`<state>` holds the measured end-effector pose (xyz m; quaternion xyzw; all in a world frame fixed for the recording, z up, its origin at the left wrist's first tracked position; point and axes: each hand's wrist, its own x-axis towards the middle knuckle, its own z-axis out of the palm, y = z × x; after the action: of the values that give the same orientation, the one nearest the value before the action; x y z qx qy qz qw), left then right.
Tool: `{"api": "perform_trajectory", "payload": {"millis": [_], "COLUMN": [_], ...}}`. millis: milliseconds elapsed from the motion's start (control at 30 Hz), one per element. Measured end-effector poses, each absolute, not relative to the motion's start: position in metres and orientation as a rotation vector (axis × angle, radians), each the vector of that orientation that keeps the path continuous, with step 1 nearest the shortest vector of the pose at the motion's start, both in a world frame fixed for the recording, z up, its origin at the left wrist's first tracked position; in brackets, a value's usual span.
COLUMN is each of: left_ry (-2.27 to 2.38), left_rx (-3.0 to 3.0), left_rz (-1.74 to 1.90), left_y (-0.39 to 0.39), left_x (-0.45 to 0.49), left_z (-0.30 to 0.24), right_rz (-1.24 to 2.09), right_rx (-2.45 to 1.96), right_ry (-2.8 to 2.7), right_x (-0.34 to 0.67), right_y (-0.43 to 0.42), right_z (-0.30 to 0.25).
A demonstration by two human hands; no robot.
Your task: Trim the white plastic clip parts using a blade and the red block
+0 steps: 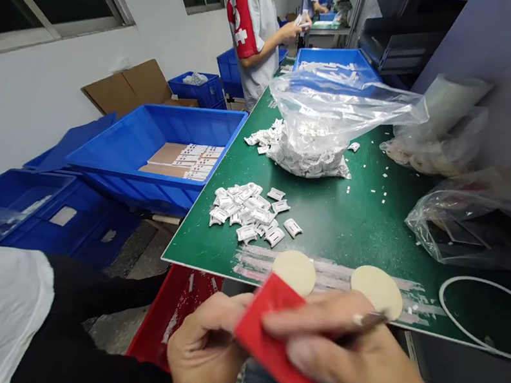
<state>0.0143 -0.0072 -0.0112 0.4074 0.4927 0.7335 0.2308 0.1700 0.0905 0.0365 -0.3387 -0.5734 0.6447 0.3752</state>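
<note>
Green surface [352, 227] is carrying loose white plastic clips [245, 212]; left hand [203, 356] and right hand [345, 357] are pinching a red card [277, 339], and a slipping grip is risking scattered clips

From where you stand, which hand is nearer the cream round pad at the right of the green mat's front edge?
Right hand: nearer, just below the cream round pad, fingers close to it. Left hand: farther, down to its left, across the red card both hands hold.
</note>
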Motion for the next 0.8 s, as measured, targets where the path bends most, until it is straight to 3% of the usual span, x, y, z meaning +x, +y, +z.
{"api": "perform_trajectory", "payload": {"millis": [233,400,667,800], "left_ry": [1.597,1.459,0.915,0.876], "left_rx": [1.500,1.287,0.686,0.407], "left_rz": [2.277,2.314,1.805,1.550], "left_y": [-0.010,-0.004,-0.010,-0.012], "left_x": [0.020,0.020,0.014,0.020], "left_z": [-0.023,-0.015,-0.008,-0.008], "right_rz": [1.664,1.575,1.553,1.832], "right_rx": [-0.944,-1.090,-1.061,-0.825], "right_ry": [-1.456,-1.374,-1.158,-1.137], "right_x": [0.166,0.171,0.176,0.179], "right_y": [0.093,0.097,0.075,0.074], "right_z": [0.028,0.014,0.031,0.031]}}
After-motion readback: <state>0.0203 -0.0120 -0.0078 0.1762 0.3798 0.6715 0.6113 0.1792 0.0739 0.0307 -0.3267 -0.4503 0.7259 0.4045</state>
